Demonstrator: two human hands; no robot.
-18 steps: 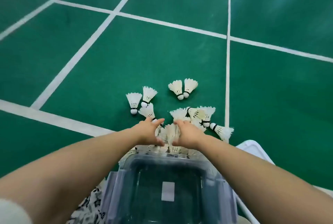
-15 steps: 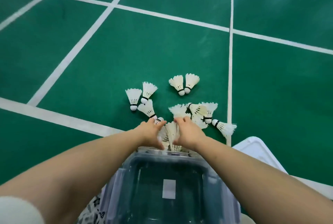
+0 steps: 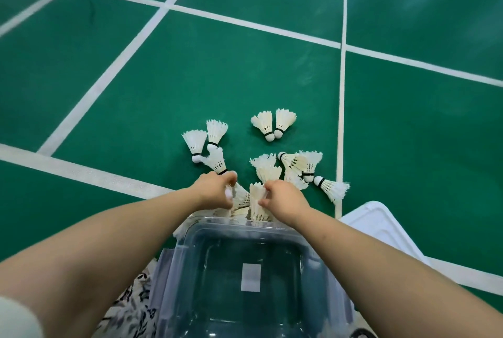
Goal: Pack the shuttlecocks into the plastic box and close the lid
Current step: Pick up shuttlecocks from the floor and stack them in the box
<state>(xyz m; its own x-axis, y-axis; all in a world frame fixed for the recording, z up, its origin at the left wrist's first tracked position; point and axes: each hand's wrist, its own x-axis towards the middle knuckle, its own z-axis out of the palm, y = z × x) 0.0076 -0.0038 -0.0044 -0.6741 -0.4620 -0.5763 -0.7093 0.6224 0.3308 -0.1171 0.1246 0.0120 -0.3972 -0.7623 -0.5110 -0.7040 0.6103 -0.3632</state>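
A clear plastic box [image 3: 246,224] stands open just below me on the green court floor, with nothing inside but a white label on its bottom. Several white feather shuttlecocks [image 3: 272,126] lie scattered beyond its far rim. My left hand [image 3: 215,189] is closed around a shuttlecock whose white cork shows under the fingers. My right hand [image 3: 283,198] pinches the feathers of another shuttlecock [image 3: 257,201] that stands by the box's far edge. The white lid [image 3: 381,224] lies on the floor to the right of the box.
White court lines [image 3: 341,120] cross the green floor around the pile. A patterned black-and-white fabric [image 3: 130,307] shows at the lower left beside the box.
Both hands have closed tighter on shuttlecocks at the near edge of the pile. The view has shifted slightly, and the rest of the pile lies as before.
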